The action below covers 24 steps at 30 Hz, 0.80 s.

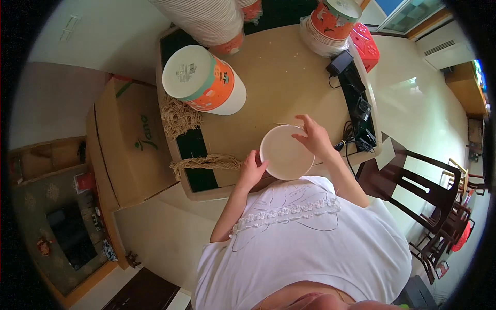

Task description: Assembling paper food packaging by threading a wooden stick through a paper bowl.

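Note:
A round white paper bucket [287,154] stands at the table's near edge, close to my body, its open mouth facing up. My left hand [252,170] grips its left side, thumb over the rim and fingers around the outside. Over the right rim is my right hand [315,137], thumb and forefinger apart, with nothing visible between them. Its lower fingers are partly hidden. To the left, a bundle of tan twine [212,163] lies by my left hand. Beyond it stands a stack of paper buckets [219,85], upside down, with orange and green print.
A looser heap of twine [178,116] hangs at the table's left edge. Tall wrapped stacks [206,20] stand at the back, and another stack [333,23] at the back right. Black adapters and cables [361,108] line the right edge. A large carton [129,144] sits left, a dark chair [418,181] right.

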Motion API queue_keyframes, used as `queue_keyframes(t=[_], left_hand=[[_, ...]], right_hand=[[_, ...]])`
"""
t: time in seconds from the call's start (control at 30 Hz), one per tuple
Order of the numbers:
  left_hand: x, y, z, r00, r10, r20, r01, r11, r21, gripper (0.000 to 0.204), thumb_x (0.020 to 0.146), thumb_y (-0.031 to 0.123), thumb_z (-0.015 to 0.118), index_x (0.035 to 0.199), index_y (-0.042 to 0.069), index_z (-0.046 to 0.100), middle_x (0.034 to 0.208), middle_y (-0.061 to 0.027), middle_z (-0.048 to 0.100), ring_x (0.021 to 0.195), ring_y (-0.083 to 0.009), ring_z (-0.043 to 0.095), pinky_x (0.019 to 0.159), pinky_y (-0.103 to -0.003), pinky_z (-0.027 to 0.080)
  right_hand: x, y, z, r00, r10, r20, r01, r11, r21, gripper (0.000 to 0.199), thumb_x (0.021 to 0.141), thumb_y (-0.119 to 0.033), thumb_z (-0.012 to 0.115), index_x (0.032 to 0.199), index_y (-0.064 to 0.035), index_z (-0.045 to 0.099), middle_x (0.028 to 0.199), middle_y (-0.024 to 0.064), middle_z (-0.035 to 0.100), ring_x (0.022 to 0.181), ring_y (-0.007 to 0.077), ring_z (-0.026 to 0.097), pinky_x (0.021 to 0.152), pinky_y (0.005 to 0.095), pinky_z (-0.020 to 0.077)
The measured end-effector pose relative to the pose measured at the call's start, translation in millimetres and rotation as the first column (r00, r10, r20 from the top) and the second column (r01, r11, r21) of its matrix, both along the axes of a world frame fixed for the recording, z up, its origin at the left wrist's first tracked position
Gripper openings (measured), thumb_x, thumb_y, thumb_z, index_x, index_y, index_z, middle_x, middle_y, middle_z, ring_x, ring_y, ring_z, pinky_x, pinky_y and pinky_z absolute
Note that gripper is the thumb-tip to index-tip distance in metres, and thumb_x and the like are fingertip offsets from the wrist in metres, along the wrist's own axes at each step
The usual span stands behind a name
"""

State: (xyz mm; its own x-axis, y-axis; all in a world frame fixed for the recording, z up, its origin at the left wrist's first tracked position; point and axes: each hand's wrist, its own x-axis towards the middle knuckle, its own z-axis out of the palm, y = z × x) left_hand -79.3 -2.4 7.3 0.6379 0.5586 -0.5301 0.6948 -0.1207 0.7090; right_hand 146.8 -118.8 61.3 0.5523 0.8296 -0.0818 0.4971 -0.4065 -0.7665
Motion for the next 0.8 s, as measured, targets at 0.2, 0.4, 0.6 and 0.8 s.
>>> queue_keyframes(t=[0.2, 0.4, 0.6, 0.8], left_hand=[[23, 9, 50, 0.951, 0.067, 0.303, -0.143, 0.961, 0.237, 0.045, 0.076, 0.01, 0.072, 0.117, 0.004, 0.056, 0.111, -0.0128, 0.056, 0.094, -0.0313, 0.058, 0.081, -0.04, 0.05], [67, 7, 76, 0.837, -0.278, 0.471, -0.014, 0.85, 0.527, 0.031, 0.073, 0.003, 0.072, 0.103, 0.006, 0.065, 0.098, -0.0089, 0.062, 0.086, -0.0268, 0.061, 0.073, -0.036, 0.05], [63, 3, 68, 0.852, -0.137, 0.506, -0.08, 0.92, 0.384, 0.012, 0.075, 0.001, 0.071, 0.086, 0.003, 0.069, 0.082, -0.009, 0.065, 0.081, -0.0249, 0.063, 0.073, -0.033, 0.051], [60, 16, 53, 0.902, -0.005, 0.432, -0.257, 0.797, 0.546, 0.016, 0.075, 0.005, 0.069, 0.09, 0.004, 0.063, 0.081, -0.0097, 0.063, 0.083, -0.03, 0.06, 0.075, -0.04, 0.049]], right_hand=[[-1, 2, 26, 0.991, 0.026, -0.13, -0.035, 0.997, -0.067, 0.021, 0.091, -0.01, 0.05, 0.11, -0.0089, 0.043, 0.091, 0.0197, 0.06, 0.081, 0.04, 0.06, 0.069, 0.0453, 0.0477], [-30, 11, 34, 0.952, 0.189, -0.239, -0.119, 0.953, 0.279, 0.014, 0.092, -0.003, 0.049, 0.105, -0.0054, 0.044, 0.08, 0.0136, 0.058, 0.072, 0.0272, 0.058, 0.066, 0.0331, 0.0463], [-32, 3, 25, 0.943, 0.122, -0.31, -0.08, 0.986, 0.146, 0.01, 0.086, -0.008, 0.062, 0.094, -0.0048, 0.059, 0.074, 0.0128, 0.061, 0.062, 0.023, 0.06, 0.057, 0.0336, 0.0463], [-25, 0, 13, 0.93, -0.021, -0.367, 0.092, 0.98, 0.178, 0.003, 0.087, -0.002, 0.062, 0.09, -0.0015, 0.062, 0.08, 0.0062, 0.059, 0.065, 0.0107, 0.053, 0.059, 0.0247, 0.0443]])
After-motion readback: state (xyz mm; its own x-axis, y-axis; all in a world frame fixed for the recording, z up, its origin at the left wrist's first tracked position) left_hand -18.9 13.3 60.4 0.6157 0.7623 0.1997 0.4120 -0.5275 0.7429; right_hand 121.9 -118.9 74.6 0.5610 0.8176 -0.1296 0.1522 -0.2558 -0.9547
